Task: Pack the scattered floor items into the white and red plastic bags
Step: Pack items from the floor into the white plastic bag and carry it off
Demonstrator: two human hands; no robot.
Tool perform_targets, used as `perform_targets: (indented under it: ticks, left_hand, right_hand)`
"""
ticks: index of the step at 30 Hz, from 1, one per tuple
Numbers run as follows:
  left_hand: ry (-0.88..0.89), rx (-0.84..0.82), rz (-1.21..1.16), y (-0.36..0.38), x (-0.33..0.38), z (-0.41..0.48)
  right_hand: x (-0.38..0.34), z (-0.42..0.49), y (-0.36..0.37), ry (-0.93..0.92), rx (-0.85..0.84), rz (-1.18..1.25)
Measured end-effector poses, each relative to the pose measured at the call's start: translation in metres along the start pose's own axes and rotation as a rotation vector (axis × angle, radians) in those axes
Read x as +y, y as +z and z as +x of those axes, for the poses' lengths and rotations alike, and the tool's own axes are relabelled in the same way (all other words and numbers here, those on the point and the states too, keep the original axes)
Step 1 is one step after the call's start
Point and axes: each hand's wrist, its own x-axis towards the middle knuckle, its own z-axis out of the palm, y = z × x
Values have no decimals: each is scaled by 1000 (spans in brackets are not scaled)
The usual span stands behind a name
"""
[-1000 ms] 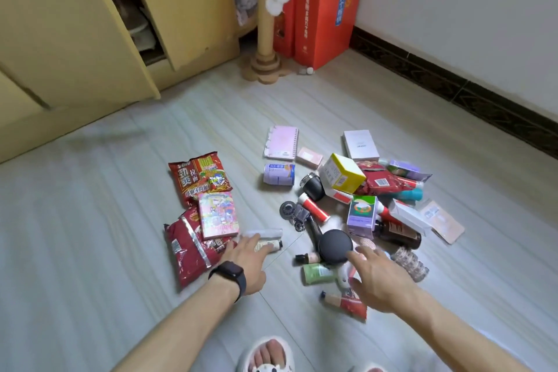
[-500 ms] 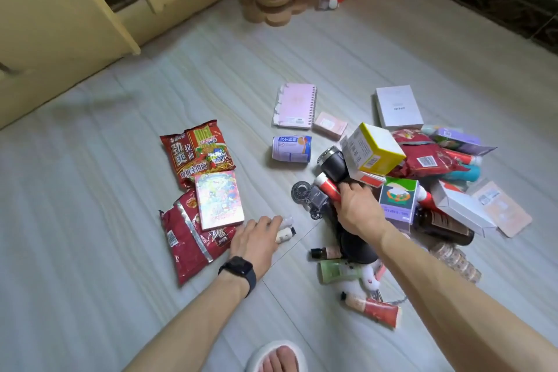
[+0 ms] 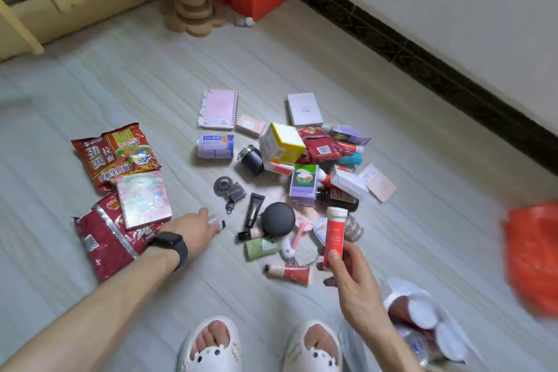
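Grey floor (image 3: 151,84) strewn; right hand (image 3: 353,284) pinches red tube (image 3: 333,232); left hand (image 3: 193,228) curls round small vial (image 3: 218,222)

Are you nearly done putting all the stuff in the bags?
Not nearly. The white bag already holds a few things. The right hand holds a red tube, and the left hand touches a small bottle. Most is left: noodle packets, boxes, a can and tubes lie on the floor. The red bag is too blurred to judge.

A glossy plastic noodle packet (image 3: 114,151) lies on smooth floor (image 3: 302,54).
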Motion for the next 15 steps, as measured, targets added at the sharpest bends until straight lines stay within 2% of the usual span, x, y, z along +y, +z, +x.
perform_targets:
  ticks: [4, 6, 11, 15]
  left_hand:
    - [312, 39, 39, -57, 65, -42]
    - [456, 65, 56, -83, 106, -70]
    - [665, 89, 64, -98, 202, -121]
    - [813, 77, 156, -70, 269, -158]
  right_hand:
    - [52, -75, -67, 195, 318, 236]
    - [81, -106, -93, 289, 431, 264]
    - [124, -161, -126, 504, 570, 215]
    - [135, -182, -147, 552, 585, 220]
